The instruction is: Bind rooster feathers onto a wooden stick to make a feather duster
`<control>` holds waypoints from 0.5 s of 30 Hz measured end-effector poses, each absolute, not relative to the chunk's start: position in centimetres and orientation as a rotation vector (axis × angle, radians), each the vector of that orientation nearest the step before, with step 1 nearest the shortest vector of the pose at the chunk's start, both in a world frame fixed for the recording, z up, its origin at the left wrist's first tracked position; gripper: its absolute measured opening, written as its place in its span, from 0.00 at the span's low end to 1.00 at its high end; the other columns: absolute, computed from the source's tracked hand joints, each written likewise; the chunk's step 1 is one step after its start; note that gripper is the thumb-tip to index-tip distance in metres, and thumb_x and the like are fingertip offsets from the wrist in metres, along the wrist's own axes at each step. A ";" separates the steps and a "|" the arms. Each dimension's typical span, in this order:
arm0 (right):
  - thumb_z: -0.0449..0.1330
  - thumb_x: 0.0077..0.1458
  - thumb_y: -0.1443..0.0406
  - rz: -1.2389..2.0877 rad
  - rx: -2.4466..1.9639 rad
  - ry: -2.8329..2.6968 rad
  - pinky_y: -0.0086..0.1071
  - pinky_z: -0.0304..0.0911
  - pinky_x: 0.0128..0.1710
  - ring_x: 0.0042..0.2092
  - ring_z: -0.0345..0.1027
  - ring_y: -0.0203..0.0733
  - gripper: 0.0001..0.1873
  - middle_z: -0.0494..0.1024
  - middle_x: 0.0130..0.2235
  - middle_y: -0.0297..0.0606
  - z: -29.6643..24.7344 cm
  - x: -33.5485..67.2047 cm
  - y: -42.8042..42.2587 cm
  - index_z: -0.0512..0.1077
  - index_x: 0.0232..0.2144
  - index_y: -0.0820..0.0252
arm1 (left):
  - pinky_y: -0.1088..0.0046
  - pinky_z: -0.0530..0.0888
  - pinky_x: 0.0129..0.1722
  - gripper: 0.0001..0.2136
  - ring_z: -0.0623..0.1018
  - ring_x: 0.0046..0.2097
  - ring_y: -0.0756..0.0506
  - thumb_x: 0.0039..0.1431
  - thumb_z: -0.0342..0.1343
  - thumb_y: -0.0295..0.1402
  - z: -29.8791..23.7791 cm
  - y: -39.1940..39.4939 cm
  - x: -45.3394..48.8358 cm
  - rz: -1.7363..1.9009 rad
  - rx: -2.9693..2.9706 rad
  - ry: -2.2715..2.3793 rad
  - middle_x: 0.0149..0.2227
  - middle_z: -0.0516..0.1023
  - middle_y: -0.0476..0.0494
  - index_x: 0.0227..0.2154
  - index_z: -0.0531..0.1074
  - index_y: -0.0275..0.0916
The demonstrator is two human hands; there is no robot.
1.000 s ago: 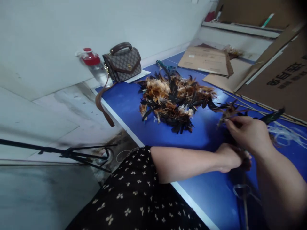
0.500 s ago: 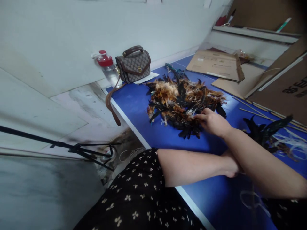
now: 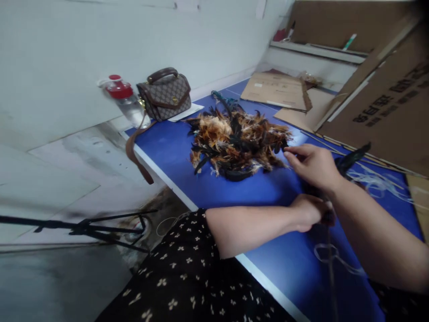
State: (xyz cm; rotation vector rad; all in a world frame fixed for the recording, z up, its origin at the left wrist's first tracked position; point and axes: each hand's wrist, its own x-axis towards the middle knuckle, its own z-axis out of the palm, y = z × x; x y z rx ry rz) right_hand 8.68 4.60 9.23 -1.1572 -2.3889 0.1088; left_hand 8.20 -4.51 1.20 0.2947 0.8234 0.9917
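Observation:
A heap of brown, orange and black feathers (image 3: 237, 141) lies on the blue table (image 3: 174, 147). My right hand (image 3: 313, 165) hovers at the heap's right edge, fingers pinched together on a dark feather I can barely make out. My left hand (image 3: 311, 212) is closed low over the table around a thin dark stick (image 3: 331, 264) that runs toward me. A bunch of dark feathers (image 3: 351, 156) sticks out behind my right wrist.
A patterned brown handbag (image 3: 165, 94) and a red-capped water bottle (image 3: 122, 99) stand at the table's far left corner. Flat cardboard sheets (image 3: 278, 89) and a large printed carton (image 3: 385, 112) fill the back right. White string (image 3: 378, 183) lies beside thin sticks. A black tripod (image 3: 83, 228) stands on the floor.
My right hand drew back from the middle of the feather heap to its right edge, closer to my left hand. The camera view shifted a little.

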 end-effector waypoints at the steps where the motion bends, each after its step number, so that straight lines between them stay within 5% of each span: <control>1: 0.62 0.66 0.57 0.104 -1.184 -2.303 0.35 0.70 0.41 0.41 0.80 0.47 0.17 0.87 0.43 0.47 10.1 10.0 3.9 0.87 0.45 0.61 | 0.72 0.73 0.26 0.12 0.72 0.22 0.51 0.65 0.62 0.24 1.5 -4.6 7.9 0.954 0.353 0.786 0.21 0.72 0.48 0.24 0.74 0.33; 7: 0.65 0.66 0.51 0.221 -1.474 -1.857 0.33 0.66 0.35 0.33 0.76 0.43 0.22 0.85 0.34 0.45 12.5 19.0 -0.7 0.86 0.44 0.64 | 0.71 0.73 0.32 0.13 0.72 0.25 0.53 0.73 0.54 0.22 2.9 -3.9 5.7 1.059 0.384 0.691 0.27 0.74 0.48 0.29 0.74 0.31; 15: 0.68 0.58 0.35 1.058 -1.406 -1.936 0.39 0.70 0.55 0.49 0.78 0.51 0.35 0.86 0.47 0.47 6.9 25.5 -6.9 0.84 0.42 0.60 | 0.68 0.73 0.38 0.11 0.74 0.29 0.51 0.74 0.53 0.23 3.8 -3.7 4.7 1.113 0.452 0.608 0.28 0.76 0.45 0.35 0.77 0.29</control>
